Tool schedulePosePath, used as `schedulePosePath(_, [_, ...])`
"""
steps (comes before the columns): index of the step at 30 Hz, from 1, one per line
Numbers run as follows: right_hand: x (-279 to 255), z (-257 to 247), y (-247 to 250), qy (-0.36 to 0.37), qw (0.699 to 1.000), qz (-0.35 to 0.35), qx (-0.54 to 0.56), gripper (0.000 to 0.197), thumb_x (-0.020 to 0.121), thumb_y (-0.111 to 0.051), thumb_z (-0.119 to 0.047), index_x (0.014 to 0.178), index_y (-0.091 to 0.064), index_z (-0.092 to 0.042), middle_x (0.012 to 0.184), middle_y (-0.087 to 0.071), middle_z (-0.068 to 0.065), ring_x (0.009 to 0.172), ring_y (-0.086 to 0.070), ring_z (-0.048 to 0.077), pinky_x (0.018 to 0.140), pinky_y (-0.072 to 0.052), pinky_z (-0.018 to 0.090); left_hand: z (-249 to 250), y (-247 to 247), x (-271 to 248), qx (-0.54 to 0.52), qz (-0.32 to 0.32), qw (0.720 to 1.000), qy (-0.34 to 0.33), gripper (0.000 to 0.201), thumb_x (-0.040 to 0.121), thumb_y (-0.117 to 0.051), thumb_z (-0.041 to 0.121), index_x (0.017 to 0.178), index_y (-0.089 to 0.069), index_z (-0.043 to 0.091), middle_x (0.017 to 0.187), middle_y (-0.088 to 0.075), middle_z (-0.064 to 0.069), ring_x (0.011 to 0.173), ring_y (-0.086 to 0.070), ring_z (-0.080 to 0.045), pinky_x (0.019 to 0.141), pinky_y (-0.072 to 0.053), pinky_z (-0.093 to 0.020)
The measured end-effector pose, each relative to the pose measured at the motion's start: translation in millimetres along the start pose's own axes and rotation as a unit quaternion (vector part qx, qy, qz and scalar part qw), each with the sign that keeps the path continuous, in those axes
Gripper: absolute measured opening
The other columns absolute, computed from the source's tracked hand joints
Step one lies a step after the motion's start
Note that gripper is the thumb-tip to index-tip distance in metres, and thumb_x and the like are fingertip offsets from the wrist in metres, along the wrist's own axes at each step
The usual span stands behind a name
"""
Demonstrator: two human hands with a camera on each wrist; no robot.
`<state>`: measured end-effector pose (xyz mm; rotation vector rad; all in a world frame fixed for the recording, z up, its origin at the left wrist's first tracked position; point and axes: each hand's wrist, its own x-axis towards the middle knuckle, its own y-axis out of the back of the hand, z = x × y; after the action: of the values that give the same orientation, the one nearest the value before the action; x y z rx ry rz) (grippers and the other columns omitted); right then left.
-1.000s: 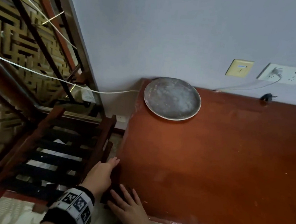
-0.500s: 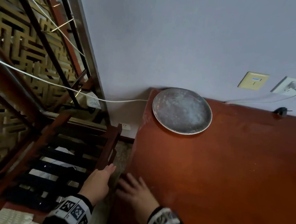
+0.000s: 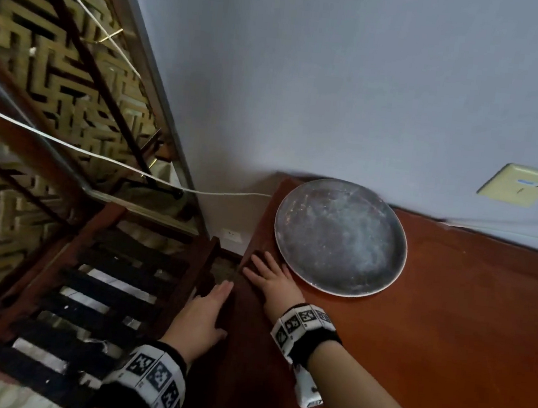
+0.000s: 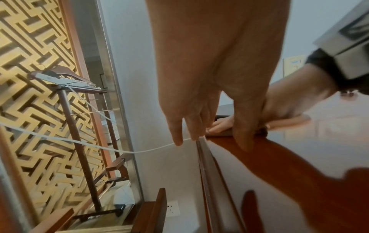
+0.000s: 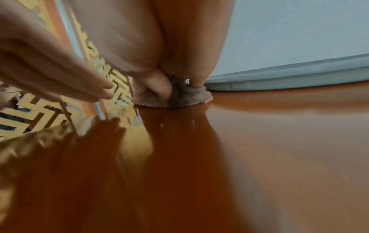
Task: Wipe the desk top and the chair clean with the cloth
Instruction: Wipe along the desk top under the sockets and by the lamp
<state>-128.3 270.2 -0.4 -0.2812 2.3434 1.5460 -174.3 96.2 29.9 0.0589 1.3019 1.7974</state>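
From the head view I see my right hand (image 3: 271, 279) flat, fingers spread, on the desk top (image 3: 446, 338) beside a round tray (image 3: 340, 238). Left wrist view: my left hand (image 4: 209, 78) extended along the desk's edge. Right wrist view: fingers press a crumpled cloth (image 5: 187, 96) down.

A plate (image 3: 340, 238) lies at the desk top's (image 3: 447, 322) back left corner, rack (image 3: 103, 286) left of the desk.

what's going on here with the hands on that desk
A person is wiping a red-brown desk top. The right hand lies flat on a small dark cloth near the desk's left edge, beside a round grey plate. The left hand, fingers straight, rests against that edge and holds nothing. A slatted wooden chair stands left of the desk, untouched.
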Motion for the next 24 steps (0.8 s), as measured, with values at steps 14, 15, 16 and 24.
schedulePosePath(14, [-17,-5,-8,0.083,0.996,-0.003,-0.029,0.070,0.088,-0.047,-0.005,0.149,-0.017,-0.019,0.158,0.006,0.000,0.143,0.016,0.023,0.114,0.011,0.044,10,-11,4,0.036,-0.021,0.998,0.055,0.105,0.083,-0.070,0.022,0.151,0.010,0.018,0.159,0.004,0.002,0.145,-0.014,-0.014,0.116,-0.012,-0.025])
schedulePosePath(15, [-33,-7,-14,0.102,0.994,-0.017,-0.027,0.067,0.088,-0.045,-0.005,0.149,-0.020,-0.019,0.158,0.003,0.001,0.143,0.014,0.024,0.113,0.011,0.043,7,-14,1,0.040,-0.023,0.998,0.052,0.106,0.083,-0.070,0.023,0.150,0.011,0.018,0.159,0.006,0.003,0.146,-0.012,-0.012,0.116,-0.011,-0.025])
schedulePosePath(16, [-51,-6,-20,0.125,0.991,-0.022,-0.032,0.064,0.086,-0.043,-0.006,0.146,-0.028,-0.019,0.158,-0.007,0.002,0.144,0.007,0.026,0.113,0.005,0.044,4,-17,0,0.047,-0.021,0.997,0.049,0.107,0.083,-0.070,0.025,0.149,0.013,0.018,0.159,0.008,0.003,0.146,-0.007,-0.012,0.117,-0.009,-0.026])
schedulePosePath(24, [-144,32,-39,-0.138,0.986,0.077,0.050,0.078,0.080,-0.041,0.000,0.147,-0.018,-0.032,0.148,0.014,-0.014,0.134,0.025,0.021,0.118,0.000,0.044,38,-24,-7,0.112,-0.034,0.990,-0.076,0.105,0.083,-0.068,0.029,0.149,0.012,0.018,0.152,0.017,0.013,0.144,0.003,-0.004,0.116,0.002,-0.025])
